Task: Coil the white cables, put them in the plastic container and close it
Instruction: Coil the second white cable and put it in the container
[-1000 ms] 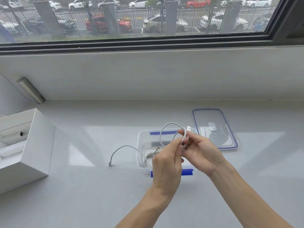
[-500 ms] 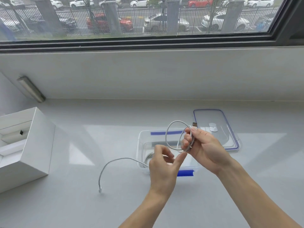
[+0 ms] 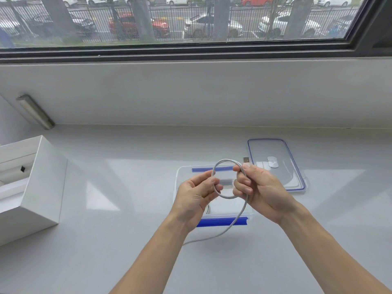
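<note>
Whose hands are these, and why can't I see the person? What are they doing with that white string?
The camera sits on the person's head and looks down, so you see only their two arms, just as they would see them. There is one picture, from that head view.

The white string is a charging cable. The right hand pinches a loop of it, with the metal plug poking out above the fingers. The left hand holds the other side of the loop. The rest of the cable hangs down onto the grey counter.

Under the hands sits a clear plastic box with blue clips, open. Another cable seems to lie inside already. Its lid lies flat on the counter behind the right hand. On the left is an open white cardboard box. Behind is a window with parked cars outside.
</note>
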Demonstrator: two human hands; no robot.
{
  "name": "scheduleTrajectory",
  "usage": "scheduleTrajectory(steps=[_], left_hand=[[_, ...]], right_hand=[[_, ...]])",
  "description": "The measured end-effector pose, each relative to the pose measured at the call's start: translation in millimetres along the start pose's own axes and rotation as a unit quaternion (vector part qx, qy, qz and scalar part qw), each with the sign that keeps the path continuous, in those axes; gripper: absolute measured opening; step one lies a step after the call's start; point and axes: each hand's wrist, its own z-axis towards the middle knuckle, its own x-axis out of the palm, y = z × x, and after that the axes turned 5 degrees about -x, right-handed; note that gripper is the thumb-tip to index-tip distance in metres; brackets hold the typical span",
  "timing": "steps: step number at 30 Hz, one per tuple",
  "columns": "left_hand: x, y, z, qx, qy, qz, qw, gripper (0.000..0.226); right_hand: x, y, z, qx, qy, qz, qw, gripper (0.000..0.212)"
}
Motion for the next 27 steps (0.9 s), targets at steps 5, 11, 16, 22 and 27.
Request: scheduleTrajectory(steps=[5, 11, 16, 22, 27], left_hand=[[5.8, -0.5, -3.9, 0.088, -0.056, 0.107, 0.989, 0.013], [5.3, 8.7, -0.1, 0.207, -0.116, 0.280, 0.930, 0.015], [3.4, 12.5, 1.0, 0.201, -0.124, 0.272, 0.933, 0.014], [-13.9, 16.3, -11.8, -0.031, 0.068, 0.395, 0.916, 0.027], [-40.2, 22.3, -31.5, -0.141, 0.210, 0.418, 0.873, 0.024]], right_hand=[[2.1, -5.3, 4.6, -0.019, -0.032, -0.067, 0.997, 0.023], [5.9, -14.1, 12.8, -0.066, -0.064, -0.207, 0.974, 0.021], [6.4, -25.4, 19.4, -0.096, -0.096, -0.231, 0.963, 0.023], [5.0, -13.2, 22.3, -0.122, -0.098, -0.169, 0.973, 0.024], [1.8, -4.6, 22.0, -0.123, -0.090, -0.155, 0.976, 0.022]])
